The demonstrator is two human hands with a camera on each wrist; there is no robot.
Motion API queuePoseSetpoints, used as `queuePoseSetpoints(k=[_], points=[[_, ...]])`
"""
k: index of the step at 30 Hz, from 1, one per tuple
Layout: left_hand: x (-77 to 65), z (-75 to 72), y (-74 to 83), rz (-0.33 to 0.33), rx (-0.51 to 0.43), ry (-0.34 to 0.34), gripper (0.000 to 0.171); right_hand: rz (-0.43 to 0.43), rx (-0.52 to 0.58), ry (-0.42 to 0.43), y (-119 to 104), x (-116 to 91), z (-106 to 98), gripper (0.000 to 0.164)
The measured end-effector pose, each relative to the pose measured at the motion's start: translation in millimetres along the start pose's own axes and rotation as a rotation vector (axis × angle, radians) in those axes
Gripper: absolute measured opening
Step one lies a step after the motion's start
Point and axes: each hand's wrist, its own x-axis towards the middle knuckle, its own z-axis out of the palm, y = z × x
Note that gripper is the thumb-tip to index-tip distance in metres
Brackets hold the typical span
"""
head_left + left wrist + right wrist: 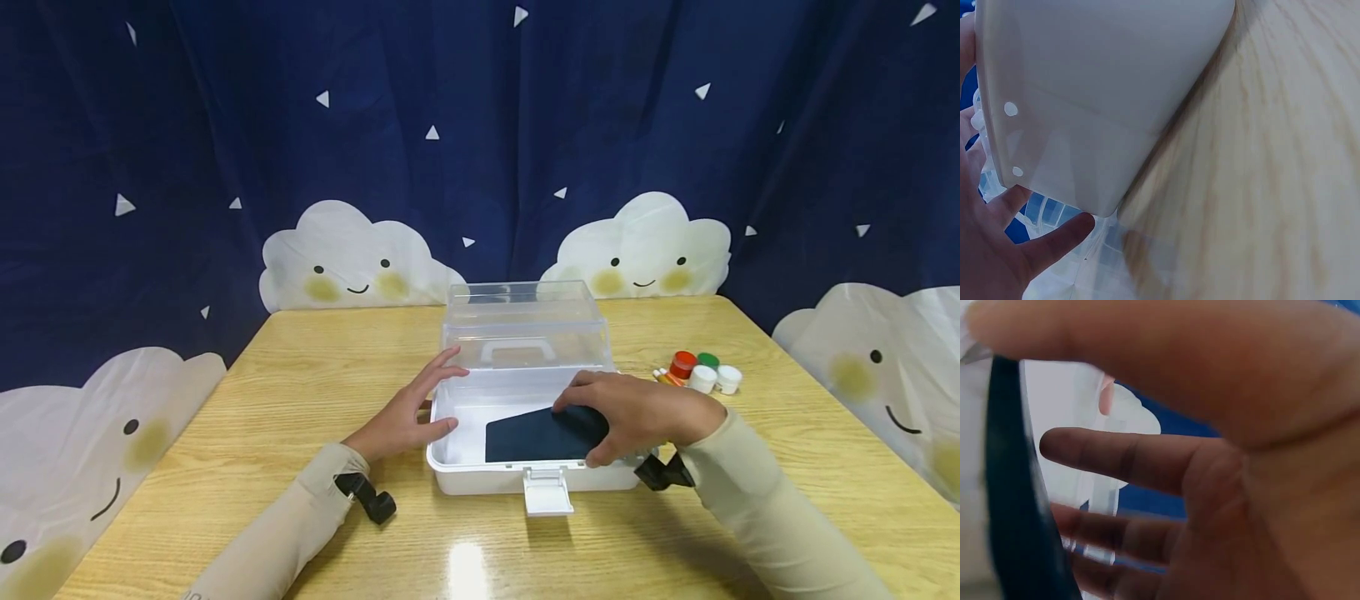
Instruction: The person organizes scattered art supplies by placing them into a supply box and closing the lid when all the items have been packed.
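A white plastic box (pixel 480 481) stands on the table, its clear lid (pixel 525 325) tipped back and its front latch (pixel 547 493) hanging down. Inside, toward the front, lies a dark teal flat panel (pixel 525 437), seen edge-on (pixel 1013 487) in the right wrist view. My right hand (pixel 637 408) spans this panel's right part, thumb at the near edge and fingertips at the far edge, gripping it. With fingers spread, my left hand (pixel 408 417) is at the box's left wall; its thumb (pixel 1063 240) lies beside the box corner in the left wrist view.
Right of the box stand small jars with red (pixel 683 364), green (pixel 707 360) and white lids (pixel 703 379), beside orange and yellow sticks (pixel 666 377). A dark blue curtain (pixel 480 125) with cloud faces hangs behind the wooden table (pixel 330 367).
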Motion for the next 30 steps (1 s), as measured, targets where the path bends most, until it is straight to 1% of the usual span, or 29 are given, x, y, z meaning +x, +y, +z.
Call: queuePoseSetpoints(k=[4,8,13,16,19,23,30], points=[[-0.2,-0.3,1.2,0.002,-0.006,-0.002,0.061,0.043,0.006,0.007,0,-5,-3,0.067],[-0.2,-0.3,0.6,0.005,-0.011,-0.001,0.061,0.056,0.011,0.001,1,-8,-4,0.068],[0.0,0.4,-1.2,0.007,-0.016,0.002,0.061,0.019,-0.044,0.011,3,-5,-3,0.063],[0.1,0.8,-1.2,0.0,-0.015,0.002,0.061,-0.022,-0.076,0.041,4,-4,-3,0.059],[-0.1,0.9,-1.1,-0.006,-0.013,0.0,0.061,-0.042,-0.095,0.065,5,-4,-2,0.056],[-0.2,0.7,-2.1,-0.002,-0.01,0.003,0.061,-0.043,-0.1,0.078,4,-2,0,0.054],[0.1,1.3,-3.7,-0.001,-0.021,0.003,0.061,-0.053,-0.07,0.091,1,3,4,0.053]])
